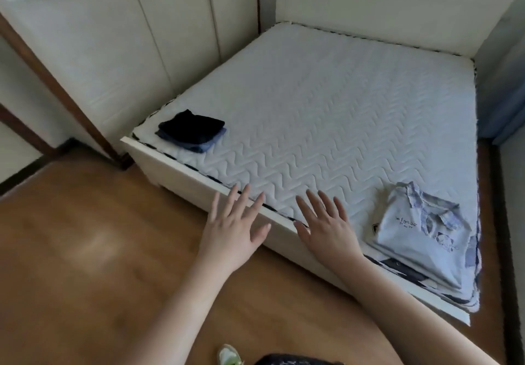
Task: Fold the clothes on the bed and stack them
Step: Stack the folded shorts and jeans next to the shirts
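A bare white quilted mattress point(326, 114) fills the bed. On its near left corner lies a small stack: a folded black garment point(191, 127) on top of a folded blue one point(199, 145). On the near right corner sits a folded pale blue shirt point(420, 239) with a plaid collar and small print, on top of other folded pieces. My left hand point(235, 228) and my right hand point(324, 228) hover side by side over the bed's near edge, fingers spread and straight, holding nothing.
A cream bed frame rail point(199, 191) runs along the near side. Wooden floor point(85, 251) lies to the left and below. Cream wardrobe doors point(113, 52) stand left of the bed, a padded headboard point(383, 9) at the far end, a wall to the right.
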### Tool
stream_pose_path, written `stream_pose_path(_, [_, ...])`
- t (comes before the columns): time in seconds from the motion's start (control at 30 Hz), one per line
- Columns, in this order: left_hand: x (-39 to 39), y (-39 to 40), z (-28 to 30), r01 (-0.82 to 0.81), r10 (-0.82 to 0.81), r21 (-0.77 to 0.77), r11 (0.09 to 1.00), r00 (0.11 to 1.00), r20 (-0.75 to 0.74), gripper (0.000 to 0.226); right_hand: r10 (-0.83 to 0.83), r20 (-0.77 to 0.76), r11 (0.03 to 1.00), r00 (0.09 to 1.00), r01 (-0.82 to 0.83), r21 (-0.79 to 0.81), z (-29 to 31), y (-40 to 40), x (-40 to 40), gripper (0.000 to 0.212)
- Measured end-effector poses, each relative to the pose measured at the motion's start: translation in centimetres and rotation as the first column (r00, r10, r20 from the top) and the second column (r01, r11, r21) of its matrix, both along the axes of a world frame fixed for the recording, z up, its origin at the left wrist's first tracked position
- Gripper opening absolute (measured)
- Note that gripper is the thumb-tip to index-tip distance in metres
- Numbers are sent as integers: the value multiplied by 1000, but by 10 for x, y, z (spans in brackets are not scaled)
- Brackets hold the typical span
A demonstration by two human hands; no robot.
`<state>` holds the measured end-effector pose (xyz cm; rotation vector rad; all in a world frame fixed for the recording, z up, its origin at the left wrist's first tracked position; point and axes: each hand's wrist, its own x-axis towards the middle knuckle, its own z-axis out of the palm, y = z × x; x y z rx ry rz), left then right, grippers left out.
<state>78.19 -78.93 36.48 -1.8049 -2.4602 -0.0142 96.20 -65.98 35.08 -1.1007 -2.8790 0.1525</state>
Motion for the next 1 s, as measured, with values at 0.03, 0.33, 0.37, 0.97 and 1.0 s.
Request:
stream_pose_path(0.03, [-24,-15,1,-28,28,8,1000,1000,0,67,20,8,1000,1000,-20,5,0,-9,-29,61])
stream_pose_path(0.33, [-169,-121,13,-222,222,-28,975,975,-22,68,207,23,978,978,-207,11,14,-85,-212,65])
stream_pose_path(0.37, [-179,-127,14,-249,248,-25,968,968,-27,67,221,23,975,975,-221,16,14,-89,-225,66])
stream_pose_path(0.97, [-405,-44,11,-255,254,-24,967,966,-42,66,223,103,974,969,-225,9,-1,-4,-464,73])
stream_pose_path(1.0, [-417,-37,11,-240,239,-35,970,970,-45,66,221,95,975,971,-224,15,0,3,-476,73])
